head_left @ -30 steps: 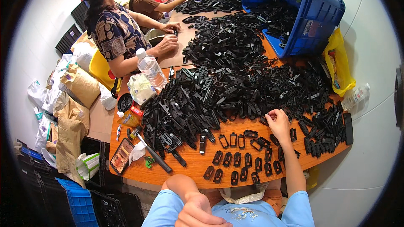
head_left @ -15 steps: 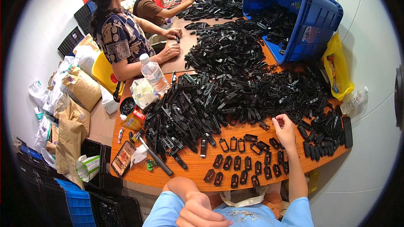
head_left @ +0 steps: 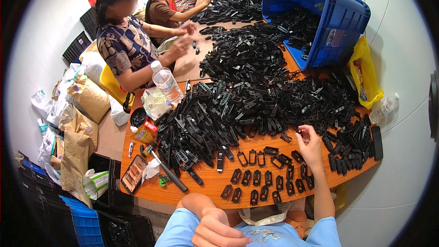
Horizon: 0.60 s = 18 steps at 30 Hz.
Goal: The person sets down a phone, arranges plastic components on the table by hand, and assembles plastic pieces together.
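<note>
My right hand (head_left: 311, 148) is over the orange wood-grain table at the near edge of a large heap of black plastic parts (head_left: 247, 96). Its thumb and fingers are pinched together, with a dark bit at the tips too small to name. Low in front of my body is my left hand (head_left: 219, 229), fingers curled and pressed together; whatever they may hold is hidden. Between the heap and the table's near edge, small black plastic frames (head_left: 271, 150) lie in loose rows. A smaller pile of black parts (head_left: 350, 151) sits right of my right hand.
A hammer (head_left: 171, 173), a phone (head_left: 133, 174) and a water bottle (head_left: 167, 82) are on the left. At the back right a blue crate (head_left: 338, 32) lies tipped, with black parts inside. Along the table's far left, co-workers (head_left: 128, 45) sit.
My right hand has stayed nearly in place, its fingers shifting slightly. The nearest co-worker has turned their head and lifted their hands off the table, leaving small black pieces there.
</note>
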Motion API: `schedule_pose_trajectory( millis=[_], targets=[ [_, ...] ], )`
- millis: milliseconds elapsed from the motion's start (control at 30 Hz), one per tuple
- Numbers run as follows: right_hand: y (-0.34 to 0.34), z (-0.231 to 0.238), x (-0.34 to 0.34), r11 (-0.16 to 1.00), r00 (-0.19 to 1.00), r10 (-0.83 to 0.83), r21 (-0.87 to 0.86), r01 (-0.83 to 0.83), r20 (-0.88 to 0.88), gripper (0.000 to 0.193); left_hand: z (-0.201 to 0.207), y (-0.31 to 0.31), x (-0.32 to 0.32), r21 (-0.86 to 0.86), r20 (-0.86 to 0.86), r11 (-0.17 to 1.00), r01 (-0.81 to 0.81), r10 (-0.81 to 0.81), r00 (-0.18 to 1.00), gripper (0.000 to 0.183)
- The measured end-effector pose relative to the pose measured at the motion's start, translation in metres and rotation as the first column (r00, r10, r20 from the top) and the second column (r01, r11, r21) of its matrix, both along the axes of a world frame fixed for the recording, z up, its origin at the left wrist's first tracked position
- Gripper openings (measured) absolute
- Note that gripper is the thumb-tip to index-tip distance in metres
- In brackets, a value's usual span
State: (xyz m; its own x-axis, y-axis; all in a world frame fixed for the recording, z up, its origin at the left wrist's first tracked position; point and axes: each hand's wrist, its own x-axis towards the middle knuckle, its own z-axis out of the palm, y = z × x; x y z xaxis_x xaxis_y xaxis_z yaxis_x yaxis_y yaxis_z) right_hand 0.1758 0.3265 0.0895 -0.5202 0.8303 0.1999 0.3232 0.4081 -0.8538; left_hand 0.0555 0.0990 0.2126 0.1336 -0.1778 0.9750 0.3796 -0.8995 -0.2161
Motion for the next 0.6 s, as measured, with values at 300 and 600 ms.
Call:
schedule_pose_trajectory(
  millis=[300,600],
  targets=[
    [-0.002,0.004,0.001,0.993,0.996,0.079,0.087,-0.083,0.043,0.026,-0.001,0.0,0.0,0.014,-0.013,1.0,-0.022,0.022,1.0,0.016],
    [-0.012,0.006,0.01,0.985,0.997,0.061,0.157,-0.066,0.038,0.026,-0.001,-0.006,0.004,-0.01,-0.003,1.0,-0.004,0.004,1.0,0.015]
  ],
)
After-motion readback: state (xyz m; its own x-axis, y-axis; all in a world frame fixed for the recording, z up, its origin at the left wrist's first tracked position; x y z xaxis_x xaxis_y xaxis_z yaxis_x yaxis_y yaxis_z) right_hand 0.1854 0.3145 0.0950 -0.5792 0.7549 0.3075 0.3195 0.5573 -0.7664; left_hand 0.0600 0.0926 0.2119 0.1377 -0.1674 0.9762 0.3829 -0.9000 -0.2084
